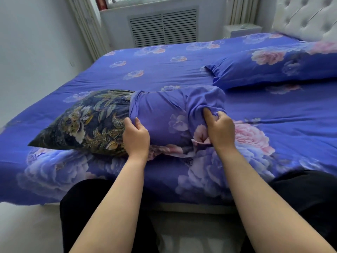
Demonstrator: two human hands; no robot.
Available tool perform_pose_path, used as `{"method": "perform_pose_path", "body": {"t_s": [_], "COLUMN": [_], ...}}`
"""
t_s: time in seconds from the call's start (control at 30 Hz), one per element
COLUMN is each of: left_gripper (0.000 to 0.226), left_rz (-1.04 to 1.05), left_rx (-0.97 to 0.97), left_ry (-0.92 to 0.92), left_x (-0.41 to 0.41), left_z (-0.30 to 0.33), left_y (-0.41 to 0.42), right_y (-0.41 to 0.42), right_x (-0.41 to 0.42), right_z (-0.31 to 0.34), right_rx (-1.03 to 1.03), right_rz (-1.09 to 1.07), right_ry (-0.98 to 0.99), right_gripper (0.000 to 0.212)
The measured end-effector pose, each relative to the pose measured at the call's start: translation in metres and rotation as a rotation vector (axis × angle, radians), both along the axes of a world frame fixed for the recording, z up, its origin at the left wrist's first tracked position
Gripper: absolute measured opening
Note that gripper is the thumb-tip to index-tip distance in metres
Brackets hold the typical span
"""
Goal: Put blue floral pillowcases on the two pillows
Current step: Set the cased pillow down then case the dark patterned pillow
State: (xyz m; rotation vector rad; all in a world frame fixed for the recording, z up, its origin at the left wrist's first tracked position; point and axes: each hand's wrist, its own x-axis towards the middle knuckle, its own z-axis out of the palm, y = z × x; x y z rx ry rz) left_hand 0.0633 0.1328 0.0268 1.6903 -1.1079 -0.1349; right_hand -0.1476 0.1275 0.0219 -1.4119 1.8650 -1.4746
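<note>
Pillow partly sheathed, viewed from the head camera. A dark navy pillow printed with gold and cream leaves [85, 123] lies on the bed [164, 70] with its long axis running left to right across the view; its right half sits inside a blue floral fabric pillowcase [164, 114], while its left half, ending in a pointed corner, remains bare. The left hand [135, 136] pinches the open hem of the pillowcase at mid-pillow, thumb over the fabric edge; the right hand [221, 130] clenches a bunch of slack cloth at the closed end, which appears gathered and not yet filled by the pillow. The uncovered length therefore lies leftward of the left grip, along the pillow's axis, and the left hand is the nearer to it; drawing the hem that way, with the right grip bracing or pushing the pillow in, would probably complete the covering. A second pillow already in a matching blue floral case [273, 70] rests well apart, up toward the tufted white headboard [306, 17]. The matching blue floral bed sheet beneath may snag or blend visually with the pillowcase; nothing else stands in the leftward path.
</note>
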Motion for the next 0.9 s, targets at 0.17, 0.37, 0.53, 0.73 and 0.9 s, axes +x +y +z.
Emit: {"method": "perform_pose_path", "body": {"t_s": [0.17,0.37,0.53,0.73,0.9], "left_gripper": [0.027,0.028,0.034,0.03,0.028], "left_rz": [0.074,-0.046,0.018,0.073,0.135], "left_rx": [-0.012,0.031,0.054,-0.074,0.141], "left_ry": [-0.214,-0.227,-0.099,-0.031,-0.013], "left_x": [0.036,0.067,0.077,0.082,0.093], "left_z": [0.015,0.016,0.007,0.024,0.019], "left_y": [-0.011,-0.017,-0.014,-0.015,-0.018], "right_y": [-0.002,0.005,0.014,0.025,0.022], "right_x": [-0.031,-0.057,-0.051,-0.063,-0.054], "right_z": [0.003,-0.013,-0.035,-0.044,-0.047], "right_rx": [-0.029,0.057,0.092,0.001,0.117], "right_rz": [-0.061,-0.112,-0.157,-0.205,-0.214], "right_ry": [0.09,0.152,0.222,0.235,0.245], "right_gripper": [0.054,0.055,0.051,0.058,0.056]}}
